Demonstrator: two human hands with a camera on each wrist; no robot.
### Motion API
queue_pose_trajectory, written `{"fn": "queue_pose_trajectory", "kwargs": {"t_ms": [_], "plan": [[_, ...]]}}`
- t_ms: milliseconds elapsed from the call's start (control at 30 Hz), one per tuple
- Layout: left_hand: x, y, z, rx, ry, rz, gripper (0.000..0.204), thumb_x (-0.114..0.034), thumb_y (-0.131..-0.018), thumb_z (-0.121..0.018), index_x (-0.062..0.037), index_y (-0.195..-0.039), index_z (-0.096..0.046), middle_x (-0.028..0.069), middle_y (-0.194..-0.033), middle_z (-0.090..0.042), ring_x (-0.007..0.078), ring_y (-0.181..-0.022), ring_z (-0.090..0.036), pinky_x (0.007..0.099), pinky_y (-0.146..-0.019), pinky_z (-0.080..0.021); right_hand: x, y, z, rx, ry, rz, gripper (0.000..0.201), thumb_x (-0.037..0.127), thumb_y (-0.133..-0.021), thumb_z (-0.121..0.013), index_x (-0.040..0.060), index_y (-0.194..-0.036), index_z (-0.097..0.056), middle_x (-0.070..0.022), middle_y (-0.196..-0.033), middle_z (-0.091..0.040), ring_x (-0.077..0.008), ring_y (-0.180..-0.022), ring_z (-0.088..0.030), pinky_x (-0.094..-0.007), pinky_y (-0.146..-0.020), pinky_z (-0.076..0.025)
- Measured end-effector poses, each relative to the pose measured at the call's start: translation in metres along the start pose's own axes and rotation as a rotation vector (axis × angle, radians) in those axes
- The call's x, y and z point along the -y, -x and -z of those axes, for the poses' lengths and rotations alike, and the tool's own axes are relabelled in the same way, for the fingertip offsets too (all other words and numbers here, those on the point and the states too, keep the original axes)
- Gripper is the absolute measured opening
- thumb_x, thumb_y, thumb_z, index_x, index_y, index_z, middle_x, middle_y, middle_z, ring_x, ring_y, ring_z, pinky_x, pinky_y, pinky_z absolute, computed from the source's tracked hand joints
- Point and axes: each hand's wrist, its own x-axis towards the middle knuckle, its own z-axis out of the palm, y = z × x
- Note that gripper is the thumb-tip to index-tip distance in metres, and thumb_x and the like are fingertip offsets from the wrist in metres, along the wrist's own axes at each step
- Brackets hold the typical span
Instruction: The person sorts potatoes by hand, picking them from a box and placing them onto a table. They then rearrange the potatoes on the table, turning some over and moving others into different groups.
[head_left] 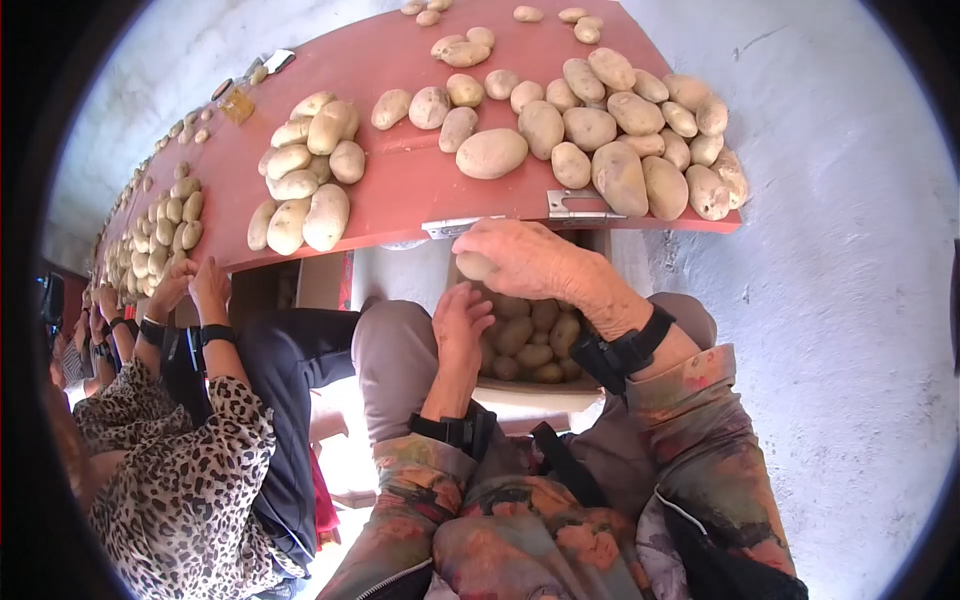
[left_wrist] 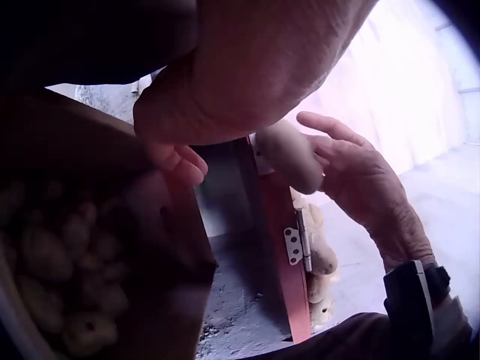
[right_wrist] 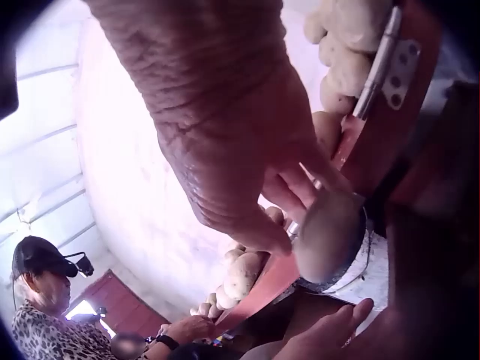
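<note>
My right hand [head_left: 530, 260] pinches a potato [head_left: 475, 266] just in front of the table's near edge. In the right wrist view the same potato [right_wrist: 328, 236] sits at the fingertips, with thumb and fingers on it. My left hand [head_left: 460, 325] is just below, its fingers relaxed and nothing in them. From the left wrist, the left hand [left_wrist: 225, 90] hangs by the wall of a cardboard box [left_wrist: 184, 240], and the right hand [left_wrist: 360, 176] holds the potato beyond it. Several potatoes [head_left: 515, 335] lie inside that box, between the knees.
On the red table [head_left: 400, 190], a large potato pile [head_left: 620, 180] lies at the right and a smaller pile [head_left: 310, 170] left of it. Metal hinges [head_left: 580, 204] line the near edge. A person in a leopard-print top [head_left: 190, 470] works at the left; a wall [head_left: 840, 300] stands at the right.
</note>
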Motion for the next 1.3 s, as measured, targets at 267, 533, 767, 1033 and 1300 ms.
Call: {"fn": "queue_pose_trajectory", "kwargs": {"t_ms": [267, 533, 767, 1033, 1300], "plan": [[-0.003, 0.004, -0.009, -0.097, 0.035, 0.005, 0.035, -0.019, -0.088, -0.052, -0.0023, -0.119, -0.048, 0.0136, -0.107, -0.052, 0.0220, -0.085, -0.059, 0.0305, -0.065, -0.050, -0.029, -0.003, 0.015, -0.649, 0.273, 0.025, 0.026, 0.012, -0.073, -0.059, 0.0061, -0.098, -0.058, -0.0127, -0.092, -0.057, -0.0291, -0.092, -0.055, -0.0409, -0.082, -0.044], [-0.003, 0.005, -0.007, 0.000, 0.021, 0.028, 0.030, -0.016, -0.088, -0.051, -0.0024, -0.115, -0.050, 0.0110, -0.098, -0.057, 0.0191, -0.080, -0.059, 0.0296, -0.065, -0.051, -0.067, 0.003, 0.034, -0.637, 0.633, -0.378, 0.033, 0.014, -0.067, -0.066, 0.0076, -0.098, -0.056, -0.0112, -0.089, -0.056, -0.0279, -0.096, -0.053, -0.0445, -0.091, -0.034], [-0.012, 0.011, 0.003, 0.091, 0.024, 0.023, 0.024, -0.014, -0.089, -0.051, -0.0018, -0.110, -0.053, 0.0095, -0.091, -0.062, 0.0174, -0.077, -0.061, 0.0294, -0.066, -0.052, -0.077, 0.002, 0.033, -0.630, 0.571, -0.322, 0.036, 0.012, -0.066, -0.064, 0.0065, -0.101, -0.055, -0.0143, -0.090, -0.056, -0.0310, -0.091, -0.054, -0.0444, -0.092, -0.032], [-0.007, 0.013, 0.003, 0.009, 0.047, -0.001, 0.031, -0.020, -0.090, -0.051, -0.0025, -0.116, -0.050, 0.0118, -0.099, -0.058, 0.0198, -0.081, -0.060, 0.0310, -0.067, -0.051, -0.019, 0.022, 0.036, -0.399, -0.180, -0.079, 0.044, 0.021, -0.073, -0.061, -0.0003, -0.111, -0.053, -0.0221, -0.093, -0.062, -0.0361, -0.087, -0.060, -0.0408, -0.075, -0.048], [0.006, 0.005, 0.001, -0.109, 0.154, 0.023, 0.050, -0.030, -0.089, -0.052, -0.0014, -0.127, -0.035, 0.0202, -0.121, -0.042, 0.0308, -0.102, -0.053, 0.0395, -0.077, -0.049, -0.039, -0.020, 0.027, -0.694, 0.024, 0.033, 0.037, 0.010, -0.075, -0.059, 0.0008, -0.110, -0.052, -0.0188, -0.109, -0.053, -0.0340, -0.103, -0.051, -0.0420, -0.084, -0.044]]}}
